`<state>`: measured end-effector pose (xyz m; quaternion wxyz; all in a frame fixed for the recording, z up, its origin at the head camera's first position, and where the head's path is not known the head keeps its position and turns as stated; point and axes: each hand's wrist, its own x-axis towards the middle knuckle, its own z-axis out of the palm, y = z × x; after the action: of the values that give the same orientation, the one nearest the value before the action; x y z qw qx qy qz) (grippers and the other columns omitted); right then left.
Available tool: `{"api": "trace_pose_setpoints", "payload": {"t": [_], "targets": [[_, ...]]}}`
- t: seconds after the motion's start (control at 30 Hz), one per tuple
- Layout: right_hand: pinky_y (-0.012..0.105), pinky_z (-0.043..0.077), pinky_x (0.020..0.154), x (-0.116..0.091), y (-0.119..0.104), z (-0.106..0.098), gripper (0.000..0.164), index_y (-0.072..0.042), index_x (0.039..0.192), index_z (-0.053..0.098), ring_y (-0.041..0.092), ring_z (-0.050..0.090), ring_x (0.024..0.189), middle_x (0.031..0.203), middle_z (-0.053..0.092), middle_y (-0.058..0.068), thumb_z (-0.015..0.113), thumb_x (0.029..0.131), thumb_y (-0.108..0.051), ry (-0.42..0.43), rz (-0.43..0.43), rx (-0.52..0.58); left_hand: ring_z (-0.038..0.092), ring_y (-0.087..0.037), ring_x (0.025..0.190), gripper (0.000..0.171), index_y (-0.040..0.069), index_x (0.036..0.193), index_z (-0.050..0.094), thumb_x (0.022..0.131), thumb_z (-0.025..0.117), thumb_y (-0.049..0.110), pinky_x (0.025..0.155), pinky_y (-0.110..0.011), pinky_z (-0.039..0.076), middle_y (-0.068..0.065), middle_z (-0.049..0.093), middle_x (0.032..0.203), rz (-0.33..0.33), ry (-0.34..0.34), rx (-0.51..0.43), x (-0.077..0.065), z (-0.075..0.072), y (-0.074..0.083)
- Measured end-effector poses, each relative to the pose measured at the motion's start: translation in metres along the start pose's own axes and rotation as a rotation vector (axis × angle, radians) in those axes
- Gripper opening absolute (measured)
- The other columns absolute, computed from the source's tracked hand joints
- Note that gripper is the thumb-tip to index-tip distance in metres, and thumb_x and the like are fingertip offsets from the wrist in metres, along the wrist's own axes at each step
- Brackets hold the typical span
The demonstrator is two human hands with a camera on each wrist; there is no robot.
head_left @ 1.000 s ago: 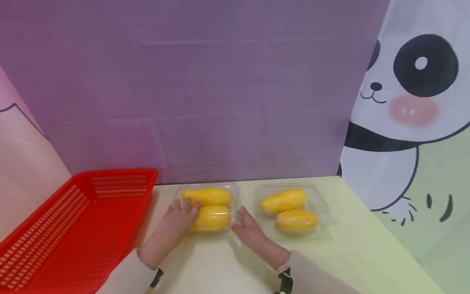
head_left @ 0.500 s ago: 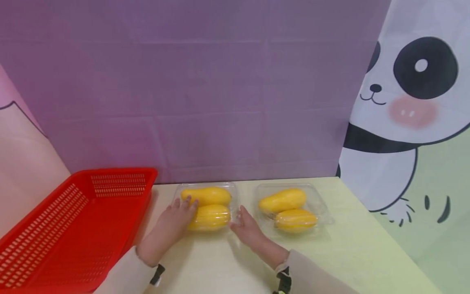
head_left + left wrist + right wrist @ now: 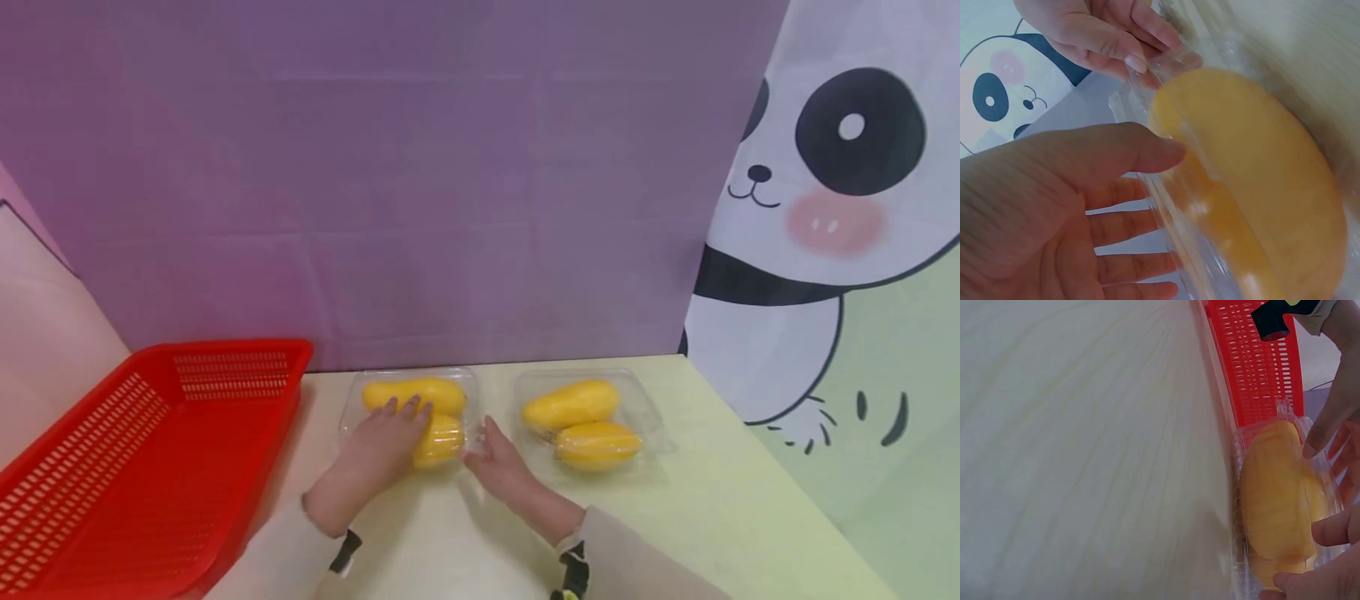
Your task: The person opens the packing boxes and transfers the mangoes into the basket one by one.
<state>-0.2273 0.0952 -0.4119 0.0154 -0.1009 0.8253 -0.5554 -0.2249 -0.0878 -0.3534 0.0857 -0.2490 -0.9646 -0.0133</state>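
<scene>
A clear plastic clamshell box (image 3: 471, 402) stands on the table with two yellow oblong fruits inside. The rear fruit (image 3: 412, 392) narrows toward its left end. My left hand (image 3: 386, 443) lies over the lid, fingers spread and straight, partly covering the front fruit (image 3: 441, 442). In the left wrist view its thumb (image 3: 1154, 150) presses the plastic above a fruit. At the box's right end is my right hand (image 3: 501, 468), thumb and fingers apart along the edge. Its fingertips are right at the box corner in the left wrist view.
A second clear box (image 3: 641, 407) with two yellow fruits (image 3: 573, 405) sits to the right. On the left stands a large red slotted basket (image 3: 288, 408). A purple sheet (image 3: 420, 208) hangs behind the pale table (image 3: 720, 500), and a panda print (image 3: 780, 333) fills the right side.
My left hand has slid to the right across the lid, now covering more of the front fruit. The right hand stays at the box's right end. The head view has shifted slightly.
</scene>
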Motion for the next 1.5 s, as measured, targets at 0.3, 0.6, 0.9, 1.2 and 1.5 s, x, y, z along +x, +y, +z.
{"api": "trace_pose_setpoints", "payload": {"t": [0.3,0.6,0.9,1.2,1.5], "targets": [[0.055,0.032,0.105,0.003,0.000,0.000,0.075,0.016,0.142,0.016,0.048,0.038,0.126,0.139,0.035,0.035,0.061,0.088,-0.012,-0.003,0.027,-0.036,0.047,-0.045,0.120,0.062,0.002,0.133,0.049,0.077,0.075,0.011,0.096,-0.056,0.042,-0.019,0.048,0.137,0.014,-0.034,0.000,0.013,0.002,0.009],[0.054,0.031,0.105,0.002,-0.001,0.003,0.076,0.014,0.143,0.016,0.048,0.038,0.126,0.140,0.035,0.034,0.061,0.088,-0.014,0.003,0.044,-0.039,0.048,-0.045,0.120,0.059,0.004,0.135,0.048,0.081,0.071,0.010,0.093,-0.055,0.045,-0.020,0.048,0.136,0.014,-0.028,0.022,0.018,0.010,0.017],[0.055,0.029,0.106,0.000,-0.001,0.001,0.077,0.015,0.143,0.015,0.048,0.036,0.128,0.140,0.034,0.035,0.060,0.087,-0.014,0.009,0.032,-0.027,0.051,-0.042,0.116,0.058,0.006,0.133,0.050,0.079,0.072,0.011,0.087,-0.055,0.049,-0.019,0.051,0.134,-0.009,0.019,0.079,0.021,0.015,0.027],[0.055,0.032,0.105,-0.001,-0.002,0.001,0.076,0.016,0.142,0.017,0.048,0.039,0.126,0.138,0.036,0.036,0.060,0.086,-0.014,0.019,0.021,-0.045,0.055,-0.040,0.111,0.049,0.005,0.129,0.054,0.083,0.068,0.012,0.082,-0.054,0.051,-0.019,0.056,0.128,-0.017,0.079,0.119,0.023,0.018,0.033],[0.055,0.034,0.103,-0.002,-0.003,0.002,0.075,0.018,0.140,0.018,0.049,0.042,0.123,0.136,0.037,0.038,0.060,0.086,-0.012,0.029,0.000,-0.056,0.064,-0.033,0.099,0.036,0.005,0.121,0.061,0.087,0.066,0.014,0.066,-0.039,0.057,-0.016,0.064,0.117,0.101,0.211,0.290,0.020,0.023,0.030]]}}
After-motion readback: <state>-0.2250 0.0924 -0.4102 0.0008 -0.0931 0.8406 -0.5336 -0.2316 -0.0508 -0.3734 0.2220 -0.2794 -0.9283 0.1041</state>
